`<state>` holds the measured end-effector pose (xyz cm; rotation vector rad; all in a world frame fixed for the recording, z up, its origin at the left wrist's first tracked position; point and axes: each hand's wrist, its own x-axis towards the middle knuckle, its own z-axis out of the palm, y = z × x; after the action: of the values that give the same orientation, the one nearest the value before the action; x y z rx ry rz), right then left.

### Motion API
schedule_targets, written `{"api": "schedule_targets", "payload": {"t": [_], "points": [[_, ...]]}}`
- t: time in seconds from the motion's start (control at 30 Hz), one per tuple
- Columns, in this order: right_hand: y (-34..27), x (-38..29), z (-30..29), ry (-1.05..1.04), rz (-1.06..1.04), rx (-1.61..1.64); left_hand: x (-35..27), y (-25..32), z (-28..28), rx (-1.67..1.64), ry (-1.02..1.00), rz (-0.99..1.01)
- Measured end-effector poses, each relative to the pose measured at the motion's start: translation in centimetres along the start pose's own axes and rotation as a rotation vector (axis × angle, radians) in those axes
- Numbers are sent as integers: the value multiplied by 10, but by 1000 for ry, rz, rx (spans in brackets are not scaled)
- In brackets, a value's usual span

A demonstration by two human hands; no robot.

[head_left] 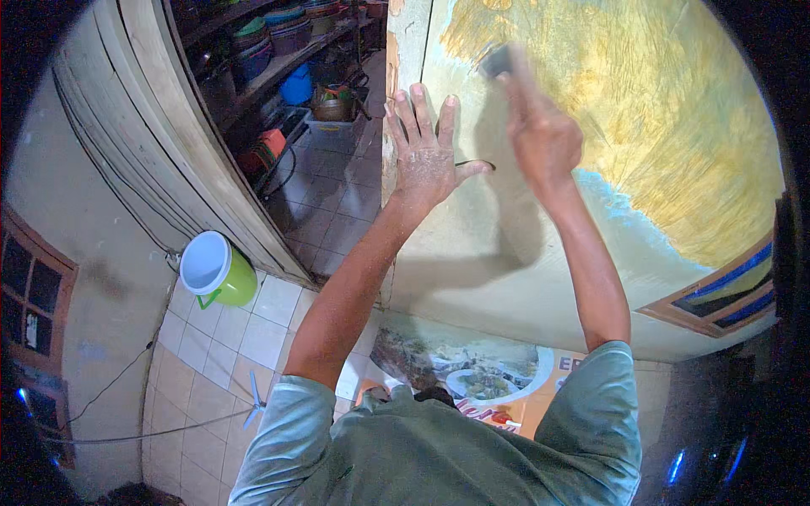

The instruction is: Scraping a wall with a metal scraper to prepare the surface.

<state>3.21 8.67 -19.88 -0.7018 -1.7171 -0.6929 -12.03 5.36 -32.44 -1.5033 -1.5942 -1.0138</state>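
Note:
My left hand (425,152) lies flat with spread fingers on the pale painted wall (455,228), near its vertical edge by the doorway. My right hand (545,142) grips a dark flat scraper (497,61), its outline blurred. The scraper is at the left border of a rough yellow patch (658,120) on the wall, where light-blue traces run along the paint edge. White dust coats the back of my left hand.
A green bucket (237,278) stands on the tiled floor (209,335) at left, beside the doorway. Through it are shelves with stacked plastic basins (253,47). A cable (152,433) crosses at lower left. A printed banner (538,405) lies below me; a wooden-framed window (715,297) is at right.

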Motion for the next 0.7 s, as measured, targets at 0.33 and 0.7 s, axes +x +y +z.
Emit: {"api": "schedule_targets", "payload": {"t": [0.33, 0.7], "points": [[0, 8, 0, 74, -25, -17, 1, -2, -1, -18, -33, -11], [6, 15, -12, 78, 21, 72, -1, -2, 1, -58, 23, 17]]}}
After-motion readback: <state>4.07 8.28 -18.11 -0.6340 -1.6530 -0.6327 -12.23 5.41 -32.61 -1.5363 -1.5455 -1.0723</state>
